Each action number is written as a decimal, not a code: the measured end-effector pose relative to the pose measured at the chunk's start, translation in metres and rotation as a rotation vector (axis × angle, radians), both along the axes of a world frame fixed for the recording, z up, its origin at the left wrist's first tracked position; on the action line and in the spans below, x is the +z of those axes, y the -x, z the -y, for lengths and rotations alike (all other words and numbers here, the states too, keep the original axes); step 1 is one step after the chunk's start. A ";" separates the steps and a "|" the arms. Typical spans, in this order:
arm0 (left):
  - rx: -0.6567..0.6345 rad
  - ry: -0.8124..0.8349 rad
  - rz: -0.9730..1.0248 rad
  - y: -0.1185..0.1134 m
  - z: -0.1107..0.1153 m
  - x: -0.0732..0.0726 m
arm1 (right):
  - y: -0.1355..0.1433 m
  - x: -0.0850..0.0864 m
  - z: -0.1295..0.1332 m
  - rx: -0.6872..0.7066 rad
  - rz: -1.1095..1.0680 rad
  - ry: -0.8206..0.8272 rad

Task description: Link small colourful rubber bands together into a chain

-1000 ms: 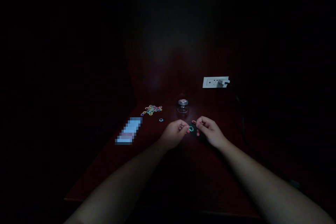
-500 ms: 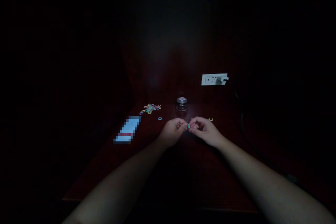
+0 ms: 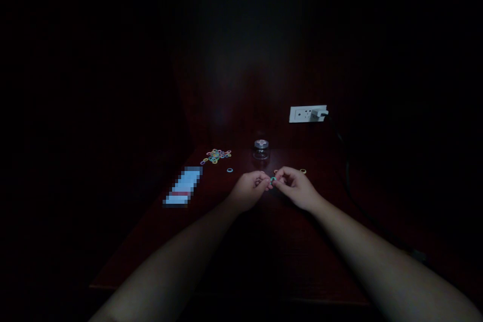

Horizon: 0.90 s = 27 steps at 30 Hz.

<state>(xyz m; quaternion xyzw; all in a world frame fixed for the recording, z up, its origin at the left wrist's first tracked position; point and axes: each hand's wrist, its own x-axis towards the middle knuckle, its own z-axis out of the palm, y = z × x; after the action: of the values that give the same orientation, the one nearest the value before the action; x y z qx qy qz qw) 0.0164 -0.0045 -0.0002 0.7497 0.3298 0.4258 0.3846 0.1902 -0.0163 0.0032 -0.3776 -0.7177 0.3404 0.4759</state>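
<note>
Over the middle of the dark red table, a small green hair tie (image 3: 273,179) is pinched between both hands. My left hand (image 3: 249,190) is closed at its left side, thumb and fingertips together. My right hand (image 3: 296,189) grips it from the right between thumb and forefinger. Just behind the right fingers, an orange-pink hair tie (image 3: 275,172) is partly hidden. A yellow one (image 3: 303,171) lies to the right of it, and a blue one (image 3: 230,170) rests left of the hands.
A lidded clear jar (image 3: 261,151) stands behind my hands. Several coloured hair ties (image 3: 216,156) lie in a pile at the back left. A pixelated, bright phone-like rectangle (image 3: 183,186) is at left. On the wall, a socket (image 3: 302,114) holds a plug with a black cable (image 3: 347,171) hanging down.
The green hair tie has turned and now shows its ring shape more openly. My right fingers have shifted slightly, uncovering more of the orange-pink hair tie behind them.
</note>
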 end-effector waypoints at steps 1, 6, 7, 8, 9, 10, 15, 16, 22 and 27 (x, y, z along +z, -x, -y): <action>-0.008 0.000 -0.008 0.000 0.001 0.001 | 0.000 0.000 0.000 0.001 0.001 -0.003; -0.021 0.061 -0.038 -0.001 0.004 0.004 | 0.000 0.001 0.001 0.003 0.010 -0.003; -0.018 0.071 -0.042 -0.001 0.004 0.004 | -0.001 0.001 0.001 0.002 0.012 -0.006; -0.013 0.078 -0.047 -0.001 0.005 0.005 | -0.001 0.001 0.001 0.002 0.016 -0.008; -0.010 0.080 -0.052 -0.001 0.005 0.005 | -0.001 0.002 0.001 0.004 0.019 -0.011; -0.008 0.079 -0.056 -0.001 0.005 0.005 | -0.001 0.002 0.001 0.004 0.025 -0.015; -0.009 0.093 -0.078 -0.001 0.003 0.003 | -0.001 0.004 0.003 -0.018 0.058 -0.051; -0.011 0.101 -0.082 -0.001 0.003 0.002 | -0.001 0.005 0.003 -0.020 0.063 -0.054; -0.006 0.087 -0.087 0.000 0.003 0.002 | 0.000 0.007 0.004 -0.005 0.078 -0.045; 0.049 0.017 -0.048 0.001 0.004 0.006 | 0.000 0.006 0.005 0.040 0.078 0.011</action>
<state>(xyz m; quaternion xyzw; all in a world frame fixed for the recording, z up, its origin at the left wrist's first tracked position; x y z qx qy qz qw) 0.0158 -0.0086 0.0061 0.7483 0.3606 0.4141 0.3723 0.1900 -0.0208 0.0089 -0.3788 -0.7413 0.3388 0.4384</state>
